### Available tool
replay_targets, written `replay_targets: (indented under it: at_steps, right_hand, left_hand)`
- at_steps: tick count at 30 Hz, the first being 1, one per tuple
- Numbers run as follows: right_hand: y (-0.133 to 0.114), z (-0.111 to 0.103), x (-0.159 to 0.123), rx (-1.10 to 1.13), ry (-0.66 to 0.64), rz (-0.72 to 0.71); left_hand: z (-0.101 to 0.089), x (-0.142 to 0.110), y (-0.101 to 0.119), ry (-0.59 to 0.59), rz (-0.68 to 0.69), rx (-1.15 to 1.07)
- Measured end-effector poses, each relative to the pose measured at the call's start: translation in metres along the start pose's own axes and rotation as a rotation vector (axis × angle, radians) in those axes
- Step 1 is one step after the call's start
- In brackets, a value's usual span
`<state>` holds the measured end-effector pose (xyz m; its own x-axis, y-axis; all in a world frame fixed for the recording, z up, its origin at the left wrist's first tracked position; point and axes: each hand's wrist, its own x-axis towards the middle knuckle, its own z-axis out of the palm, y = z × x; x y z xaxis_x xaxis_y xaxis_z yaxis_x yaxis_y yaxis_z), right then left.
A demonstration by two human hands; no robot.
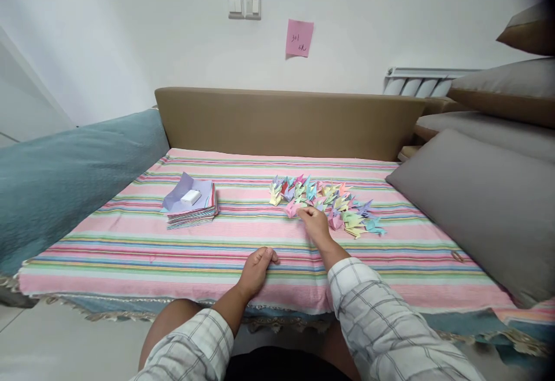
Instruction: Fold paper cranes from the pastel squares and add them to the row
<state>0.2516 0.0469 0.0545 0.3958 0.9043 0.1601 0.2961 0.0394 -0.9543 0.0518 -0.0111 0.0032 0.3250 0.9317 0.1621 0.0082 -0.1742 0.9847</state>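
Observation:
My right hand (315, 225) pinches a pink folded paper crane (292, 209) between thumb and fingertips, at the near left edge of a cluster of cranes. The many-coloured paper cranes (332, 199) lie close together on the striped cloth, in pink, yellow, green, blue and purple. My left hand (256, 268) rests low over the cloth, nearer to me, its fingers curled in and nothing visible in them. Left of both hands sits a stack of coloured square paper (191, 219). A small white block (191, 197) lies on its purple top sheet, whose far left corner curls up.
The striped cloth (130, 248) covers a sofa seat with a brown backrest (277, 122). A blue-covered armrest (78, 167) bounds the left. Grey cushions (481, 202) are piled at the right, near a small brownish loop (457, 256). A pink note (299, 38) hangs on the wall.

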Motion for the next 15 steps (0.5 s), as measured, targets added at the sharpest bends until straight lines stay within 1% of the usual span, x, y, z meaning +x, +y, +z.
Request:
replay_targets:
  at_steps: [3,7,9,15]
  right_hand:
    - [0.013,0.016,-0.001,-0.014,-0.045,0.007]
    - [0.025,0.035,0.006,-0.036,-0.084,0.009]
    - [0.03,0.043,0.013,-0.049,-0.07,0.013]
    - [0.041,0.057,0.032,-0.084,0.032,0.05]
  left_hand:
    - [0.0,-0.001,0.001,-0.006,-0.003,0.005]
    - [0.0,-0.001,0.002,-0.009,-0.007,0.016]
    - [0.0,-0.001,0.002,-0.013,-0.003,0.027]
    - [0.0,-0.002,0.002,-0.02,-0.004,0.049]
